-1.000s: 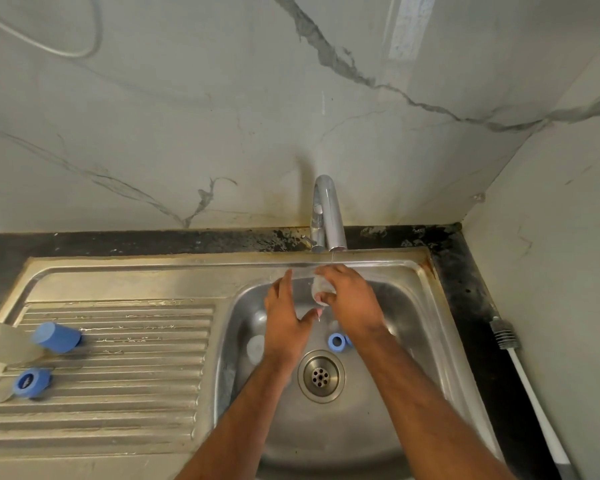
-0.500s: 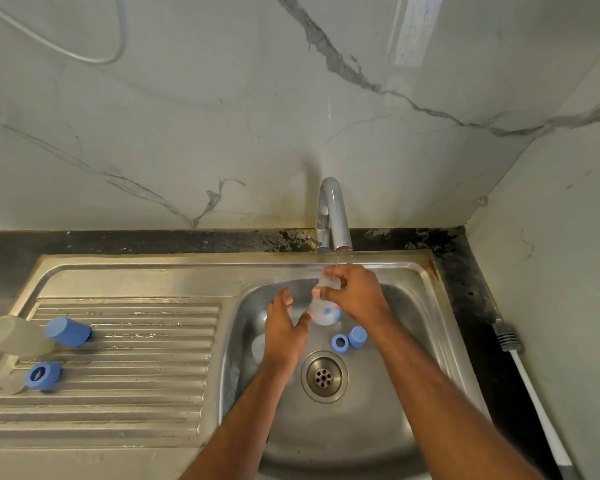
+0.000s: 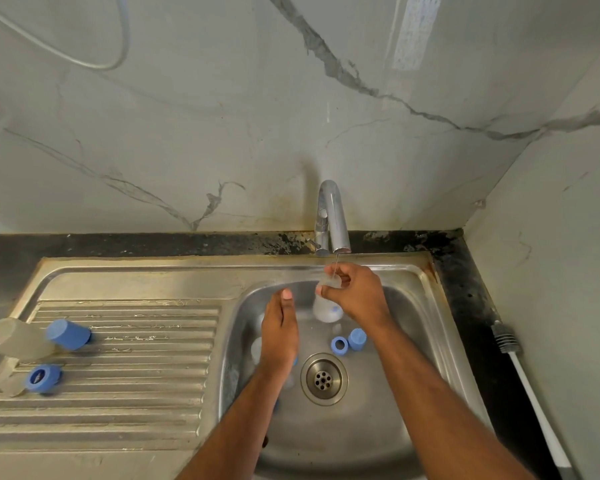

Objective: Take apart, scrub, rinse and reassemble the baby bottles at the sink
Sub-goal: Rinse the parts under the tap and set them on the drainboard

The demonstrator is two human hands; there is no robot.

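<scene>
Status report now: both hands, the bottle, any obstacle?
Right hand grips clear bottle under tap, thin stream. Left hand open, empty. Blue ring and cap loose near drain.

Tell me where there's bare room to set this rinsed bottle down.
The ribbed steel drainboard is bare between the blue cap and the basin edge. The basin is crowded: blue ring, round drain, and the left hand.

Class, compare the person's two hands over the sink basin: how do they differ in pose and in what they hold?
The right hand grips a clear bottle under the tap; the left hand holds nothing. The right hand's fingers curl round the bottle; the left hand's are straight. The right hand sits nearer the tap than the left. Both are bare, over the basin.
</scene>
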